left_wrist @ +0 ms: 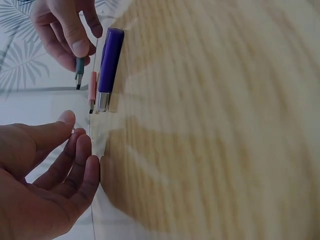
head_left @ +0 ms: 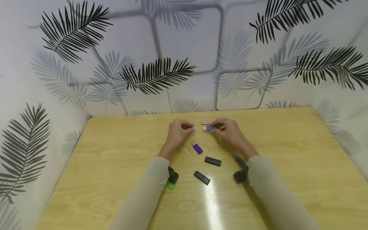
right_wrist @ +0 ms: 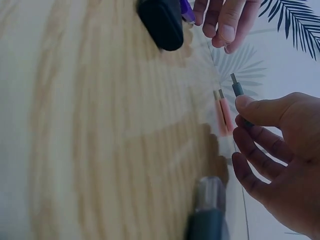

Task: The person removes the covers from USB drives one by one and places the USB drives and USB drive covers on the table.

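Head view shows our right hand [head_left: 230, 131] pinching a grey USB stick [head_left: 209, 128] plug-outward above the table [head_left: 287, 153], while our left hand [head_left: 179, 131] seems to pinch something tiny, perhaps its cap.

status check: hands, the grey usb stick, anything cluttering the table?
Right hand pinches grey USB stick, plug pointing left. Left hand fingers curled; a hold can't be confirmed. Pink stick behind; purple stick and two black sticks nearer.
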Tool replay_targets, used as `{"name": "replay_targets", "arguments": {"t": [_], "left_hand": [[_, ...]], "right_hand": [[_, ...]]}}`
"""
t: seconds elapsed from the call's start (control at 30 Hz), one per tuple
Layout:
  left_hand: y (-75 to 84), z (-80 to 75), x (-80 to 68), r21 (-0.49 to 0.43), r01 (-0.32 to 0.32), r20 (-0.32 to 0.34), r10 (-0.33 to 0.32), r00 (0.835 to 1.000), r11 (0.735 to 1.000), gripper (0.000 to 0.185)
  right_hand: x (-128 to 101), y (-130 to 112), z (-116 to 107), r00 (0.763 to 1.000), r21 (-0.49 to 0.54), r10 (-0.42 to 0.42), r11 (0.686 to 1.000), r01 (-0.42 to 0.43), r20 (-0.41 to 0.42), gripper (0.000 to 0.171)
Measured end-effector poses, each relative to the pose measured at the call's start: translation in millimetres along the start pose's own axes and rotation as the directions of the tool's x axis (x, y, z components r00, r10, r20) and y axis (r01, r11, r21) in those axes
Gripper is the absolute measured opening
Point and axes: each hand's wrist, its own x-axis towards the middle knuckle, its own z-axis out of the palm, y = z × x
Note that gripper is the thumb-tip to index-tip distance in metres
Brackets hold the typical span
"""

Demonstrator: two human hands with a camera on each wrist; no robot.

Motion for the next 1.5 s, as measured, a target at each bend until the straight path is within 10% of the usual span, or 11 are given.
{"name": "replay_targets", "arguments": {"t": [0.5, 1.5], "left_hand": [[6.7, 14.4, 9.3, 0.140, 0.126, 0.022, -0.131, 0.991, 0.982, 0.009], [11.6, -4.1, 1.6, 0.067, 0.056, 0.098, -0.063, 0.993, 0.996, 0.014]], "right_hand": [[9.5, 1.6, 8.7, 1.000, -0.133, 0.007, 0.991, -0.004, 0.020, 0.014], [1.8, -7.6, -1.5, 0.998, -0.043, 0.047, 0.998, -0.048, -0.029, 0.017]]}}
